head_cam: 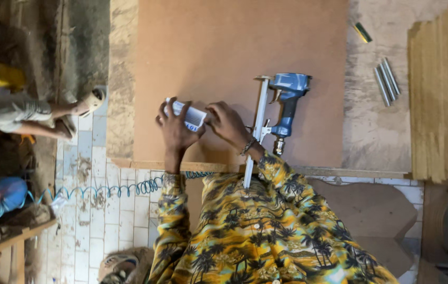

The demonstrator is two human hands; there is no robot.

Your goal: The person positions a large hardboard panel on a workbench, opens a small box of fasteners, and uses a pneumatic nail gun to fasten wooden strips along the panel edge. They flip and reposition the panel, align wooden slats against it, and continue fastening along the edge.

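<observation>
Brown flat fibreboard sheet (234, 58) covers your bench (376, 131). On it, right of your hands, lies a blue pneumatic nail gun (286, 102). Your left hand (175, 129) and right hand (228, 125) both clasp a small white box (189, 117) between them.

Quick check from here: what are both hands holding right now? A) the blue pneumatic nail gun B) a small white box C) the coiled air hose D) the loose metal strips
B: the left hand and right hand grip a small white box between them above the brown board, while the blue nail gun lies untouched beside the right hand.
</observation>
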